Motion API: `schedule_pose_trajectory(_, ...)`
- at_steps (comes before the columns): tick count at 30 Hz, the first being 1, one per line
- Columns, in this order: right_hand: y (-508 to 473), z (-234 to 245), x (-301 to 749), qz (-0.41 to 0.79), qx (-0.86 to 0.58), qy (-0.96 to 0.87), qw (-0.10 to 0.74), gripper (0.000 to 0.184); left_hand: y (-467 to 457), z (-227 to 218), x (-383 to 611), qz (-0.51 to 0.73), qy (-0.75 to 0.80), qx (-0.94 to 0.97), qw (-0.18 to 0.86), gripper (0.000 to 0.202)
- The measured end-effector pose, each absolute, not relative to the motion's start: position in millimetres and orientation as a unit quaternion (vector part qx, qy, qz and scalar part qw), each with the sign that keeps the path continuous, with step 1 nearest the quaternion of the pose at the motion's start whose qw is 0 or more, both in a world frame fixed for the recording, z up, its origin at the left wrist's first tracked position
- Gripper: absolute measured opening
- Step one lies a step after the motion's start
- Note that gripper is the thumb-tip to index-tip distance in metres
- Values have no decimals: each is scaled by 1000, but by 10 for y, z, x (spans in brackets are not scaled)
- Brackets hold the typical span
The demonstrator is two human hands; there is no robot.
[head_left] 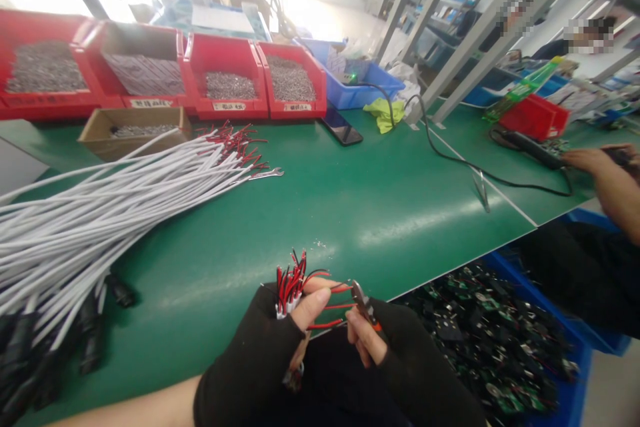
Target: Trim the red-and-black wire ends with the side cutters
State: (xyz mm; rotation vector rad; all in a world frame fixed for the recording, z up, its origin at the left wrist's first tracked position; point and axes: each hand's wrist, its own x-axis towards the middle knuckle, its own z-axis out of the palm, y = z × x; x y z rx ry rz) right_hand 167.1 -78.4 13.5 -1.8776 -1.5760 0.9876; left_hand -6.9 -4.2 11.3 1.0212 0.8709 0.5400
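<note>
In my left hand [305,313], gloved in black with bare fingertips, is a bundle of white cables with red and black wire ends [294,283]. The thumb presses on the bundle, and a few wires stick out to the right. My right hand [367,337], gloved the same way, is closed on wire cutters [366,307] with orange on the handle. The cutters' jaws are at the tip of one of those wires; whether they touch it I cannot tell. A large pile of white cables [165,180] with red wire ends lies on the left.
Red bins [235,110] of small metal parts line the back, a cardboard box [95,133] before them. A wrench [267,174], a phone [342,127] and tweezers [481,192] lie on the green table [320,207]. A blue crate [583,373] of circuit boards stands below, near a co-worker's hand [595,163].
</note>
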Motion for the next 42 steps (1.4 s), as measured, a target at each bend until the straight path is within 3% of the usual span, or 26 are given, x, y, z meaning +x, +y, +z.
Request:
schedule_pose_trajectory(13,-783,122,1773,343,-679,-598,253,41,3,247,-3,308,304,440,787,17)
schedule_pose_trajectory(42,-775,167,1684,342,-673,-604,255,43,-34,227,-2,283,276,358,846,18)
